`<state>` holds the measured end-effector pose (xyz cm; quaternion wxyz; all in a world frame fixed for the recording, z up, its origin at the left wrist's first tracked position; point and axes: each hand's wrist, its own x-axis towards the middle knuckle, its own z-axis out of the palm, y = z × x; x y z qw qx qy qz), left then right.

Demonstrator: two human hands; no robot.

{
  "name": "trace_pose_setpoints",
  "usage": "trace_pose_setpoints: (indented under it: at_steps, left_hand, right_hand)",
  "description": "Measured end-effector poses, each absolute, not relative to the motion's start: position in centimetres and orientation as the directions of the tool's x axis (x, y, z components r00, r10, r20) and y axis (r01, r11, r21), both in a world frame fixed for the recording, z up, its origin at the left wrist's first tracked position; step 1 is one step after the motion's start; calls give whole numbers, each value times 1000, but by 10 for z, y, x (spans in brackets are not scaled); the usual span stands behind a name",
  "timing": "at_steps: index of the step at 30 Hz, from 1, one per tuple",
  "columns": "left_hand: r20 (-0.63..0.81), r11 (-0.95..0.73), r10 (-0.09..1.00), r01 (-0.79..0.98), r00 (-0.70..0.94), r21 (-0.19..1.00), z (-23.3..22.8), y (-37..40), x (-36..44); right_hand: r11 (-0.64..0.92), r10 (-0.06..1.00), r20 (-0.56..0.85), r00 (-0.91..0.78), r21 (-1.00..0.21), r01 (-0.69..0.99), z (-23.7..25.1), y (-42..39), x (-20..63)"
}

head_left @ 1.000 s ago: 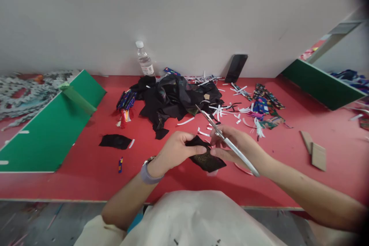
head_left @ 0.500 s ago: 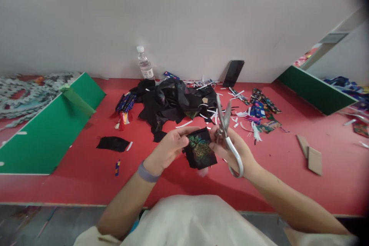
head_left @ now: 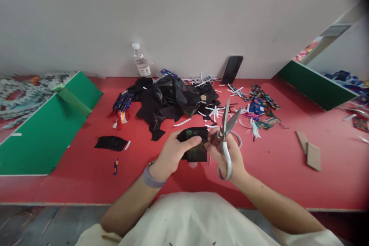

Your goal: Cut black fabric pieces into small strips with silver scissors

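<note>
My left hand (head_left: 175,152) grips a small piece of black patterned fabric (head_left: 197,153), its thumb pressed across the front. The fabric looks folded, with faint green and gold print. Scissors (head_left: 226,138) with white handles sit in my right hand (head_left: 230,155), blades pointing up and slightly apart. My right fingertips are close to the fabric's right edge; whether they touch it I cannot tell. Beyond my hands lies a heap of black cloth (head_left: 170,98). Another flat black fabric piece (head_left: 111,143) rests to the left beside a white strip.
A water bottle (head_left: 142,61) and a phone (head_left: 232,69) lean by the grey partition (head_left: 184,23). Green dividers (head_left: 37,138) stand on both sides. Patterned scraps (head_left: 258,105), white strips (head_left: 215,113), tasselled pieces (head_left: 122,102) and brown cards (head_left: 313,156) lie on the red table (head_left: 288,184).
The fabric has been folded over, and my left thumb now lies across it. My right hand has turned the scissors more upright. The view has tilted slightly downward.
</note>
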<state>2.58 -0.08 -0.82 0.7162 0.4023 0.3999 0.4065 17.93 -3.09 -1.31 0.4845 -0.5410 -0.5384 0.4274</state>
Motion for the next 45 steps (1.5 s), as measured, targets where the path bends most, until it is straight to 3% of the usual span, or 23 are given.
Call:
trace_pose_setpoints:
  at_steps: [4,8,13,16,21,34,45]
  left_hand:
    - [-225,301,924,-228,309,926,-5,-4,27]
    - [-254,308,936,-217,242,926,-4,-5,22]
    - [-287,322,937,-176,200,930,0,-5,13]
    - [-282,319,929,-129,239,939,2,-6,10]
    - [-256,288,915,-62,314,956,3,-9,7]
    - [-262,246,893,91,366,965,11,-11,-2]
    - [-273,267,896,65,351,961,13,-11,-2]
  right_hand:
    - [74,997,78,12,-972,221,-12,-33,184]
    - [126,982,67,-176,-927,352,-8,-29,206]
    - [213,940,-28,-340,-730,649,12,-23,241]
    - [237,900,-135,-414,-645,727,27,-23,253]
    - [238,850,-249,-464,-604,760,44,-25,256]
    - [261,848,-276,-453,-526,810,44,-30,257]
    - [281,856,-250,-452,-510,813,37,-32,260]
